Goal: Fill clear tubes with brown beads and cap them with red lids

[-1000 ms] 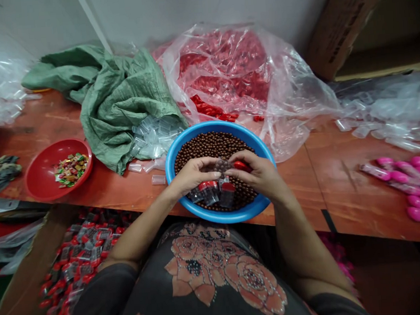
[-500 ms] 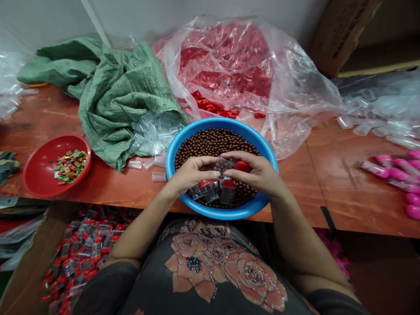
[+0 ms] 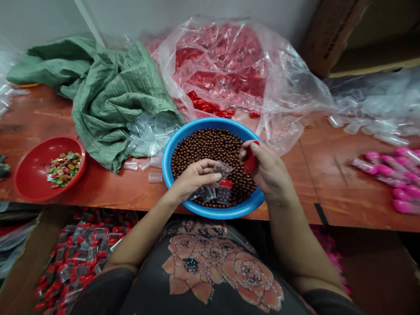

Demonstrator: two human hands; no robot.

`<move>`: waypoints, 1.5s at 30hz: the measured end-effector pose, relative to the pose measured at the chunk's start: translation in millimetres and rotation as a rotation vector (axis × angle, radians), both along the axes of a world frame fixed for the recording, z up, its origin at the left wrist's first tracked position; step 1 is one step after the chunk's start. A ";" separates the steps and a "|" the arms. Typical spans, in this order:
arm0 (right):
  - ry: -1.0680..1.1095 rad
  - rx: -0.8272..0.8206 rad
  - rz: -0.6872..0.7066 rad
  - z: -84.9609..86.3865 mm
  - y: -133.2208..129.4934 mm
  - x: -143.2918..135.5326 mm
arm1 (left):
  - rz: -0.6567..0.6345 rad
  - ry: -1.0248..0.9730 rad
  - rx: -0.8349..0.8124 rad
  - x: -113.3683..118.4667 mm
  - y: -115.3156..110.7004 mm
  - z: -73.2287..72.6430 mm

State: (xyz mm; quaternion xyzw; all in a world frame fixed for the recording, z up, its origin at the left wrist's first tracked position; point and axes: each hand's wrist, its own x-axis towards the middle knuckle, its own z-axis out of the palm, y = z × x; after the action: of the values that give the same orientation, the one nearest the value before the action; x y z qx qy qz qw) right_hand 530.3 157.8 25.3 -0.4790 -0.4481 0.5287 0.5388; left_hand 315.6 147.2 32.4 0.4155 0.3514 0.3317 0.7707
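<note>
A blue basin full of small brown balls stands at the table's front edge. Over its near side, my left hand pinches a small clear plastic container. My right hand is closed on a red cap above the basin's right rim; its fingers partly hide the cap, so I cannot tell whether there is more than one. Below my left hand, a red-capped clear container and other clear containers lie on the balls.
Clear containers lie beside green cloth. Behind the basin is a plastic bag of red pieces. To the left stand a red bowl of wrapped sweets and, lower, a box of red-capped containers. Pink-capped tubes lie right.
My right hand has moved away from my left, rightward and slightly up, with the red cap. My left hand stays over the basin with the clear container. The view has shifted slightly.
</note>
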 end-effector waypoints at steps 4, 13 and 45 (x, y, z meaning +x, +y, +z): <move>-0.075 0.051 0.012 2.8 -4.3 -6.2 | -0.047 0.031 0.019 7.7 -6.4 -4.5; -0.066 0.117 -0.053 -8.0 -27.1 -10.2 | -0.021 0.052 0.108 7.3 -10.9 -12.7; -1.062 0.839 0.099 -10.5 -39.1 -18.2 | 0.217 0.023 0.007 37.3 -20.7 -6.1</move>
State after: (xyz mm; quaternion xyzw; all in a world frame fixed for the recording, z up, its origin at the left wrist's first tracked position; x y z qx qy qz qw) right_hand 512.1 118.7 14.8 -0.4031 -0.8405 0.0272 0.3611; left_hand 352.9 126.5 26.2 0.3817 0.4020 0.4095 0.7246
